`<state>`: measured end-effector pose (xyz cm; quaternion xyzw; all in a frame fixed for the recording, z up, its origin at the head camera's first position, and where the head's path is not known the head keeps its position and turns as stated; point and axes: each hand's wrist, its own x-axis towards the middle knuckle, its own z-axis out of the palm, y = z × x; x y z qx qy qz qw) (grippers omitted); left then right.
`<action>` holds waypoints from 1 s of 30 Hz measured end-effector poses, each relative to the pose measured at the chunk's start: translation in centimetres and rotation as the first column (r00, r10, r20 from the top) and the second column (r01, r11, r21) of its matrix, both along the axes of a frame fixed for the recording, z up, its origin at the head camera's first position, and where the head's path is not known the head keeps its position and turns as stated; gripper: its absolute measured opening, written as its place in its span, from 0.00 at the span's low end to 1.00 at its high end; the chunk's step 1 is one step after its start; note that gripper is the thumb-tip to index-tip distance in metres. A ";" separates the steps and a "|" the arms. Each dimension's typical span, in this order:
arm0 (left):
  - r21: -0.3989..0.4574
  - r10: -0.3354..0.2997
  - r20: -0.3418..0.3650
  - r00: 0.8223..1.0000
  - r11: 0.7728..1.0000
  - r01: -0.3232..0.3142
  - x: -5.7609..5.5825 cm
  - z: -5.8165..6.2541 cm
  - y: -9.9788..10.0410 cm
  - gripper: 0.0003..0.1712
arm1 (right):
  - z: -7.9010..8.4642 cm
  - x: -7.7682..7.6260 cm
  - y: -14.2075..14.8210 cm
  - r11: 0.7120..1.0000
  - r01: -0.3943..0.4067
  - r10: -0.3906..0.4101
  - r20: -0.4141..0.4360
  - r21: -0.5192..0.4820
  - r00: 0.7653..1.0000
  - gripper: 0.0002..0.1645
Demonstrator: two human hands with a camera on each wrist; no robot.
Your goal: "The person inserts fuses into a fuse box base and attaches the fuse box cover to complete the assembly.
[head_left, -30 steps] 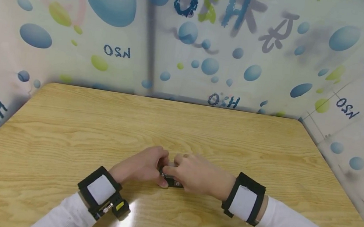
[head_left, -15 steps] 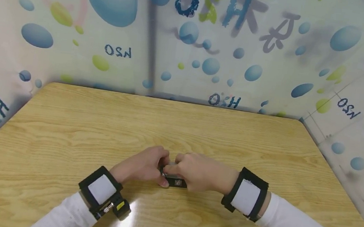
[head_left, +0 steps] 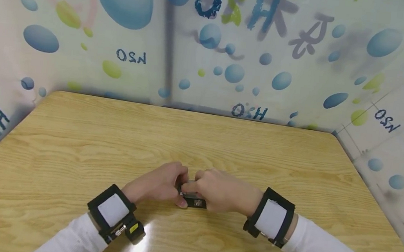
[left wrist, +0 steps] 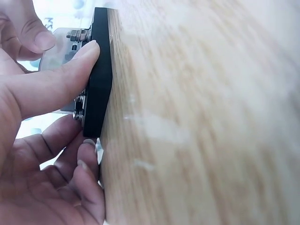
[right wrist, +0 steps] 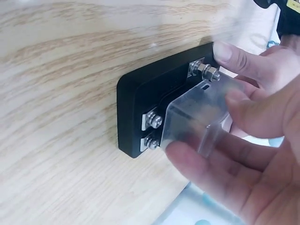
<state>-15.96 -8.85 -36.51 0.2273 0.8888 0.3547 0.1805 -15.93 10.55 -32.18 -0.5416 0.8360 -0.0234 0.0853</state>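
Observation:
A black block with metal screw terminals (right wrist: 152,119) sits on the wooden table, a clear plastic cover (right wrist: 192,115) over its middle. My left hand (head_left: 157,183) holds the block's left end, the thumb (left wrist: 56,86) along its near side and the other fingers bent behind it. From the right, my right hand (head_left: 222,192) pinches the clear cover between thumb and fingers, as the right wrist view shows. In the head view, the hands hide most of the block (head_left: 194,202); just its dark near side shows between them.
The wood-grain table (head_left: 94,131) spreads out around the hands. A pale curtain (head_left: 195,51) with blue and green spots hangs behind it and at both sides. Each wrist wears a black strap, and a small camera (head_left: 134,230) sticks out from the left one.
My right hand has shifted slightly, leaving more of the block's near side showing in the head view. My left hand keeps its hold, almost unmoved.

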 end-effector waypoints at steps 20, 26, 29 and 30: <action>-0.006 0.012 -0.011 1.000 1.000 -0.012 0.7 -0.1 0.0 0.19 | -1.3 0.6 0.7 0.992 0.070 -0.075 -0.046 -0.106 0.996 0.18; -0.036 0.017 -0.061 0.998 0.999 -0.019 1.0 0.0 0.2 0.19 | -1.3 0.8 0.8 0.990 0.103 -0.107 -0.035 -0.099 0.994 0.23; -0.043 0.024 -0.072 0.997 0.999 -0.027 1.0 0.0 0.2 0.19 | -1.3 1.0 0.8 0.992 0.095 -0.101 -0.080 -0.082 0.992 0.26; -0.045 0.024 -0.073 0.997 0.999 -0.027 1.1 0.0 0.2 0.19 | -1.3 1.1 0.8 0.993 0.095 -0.102 -0.092 -0.075 0.991 0.27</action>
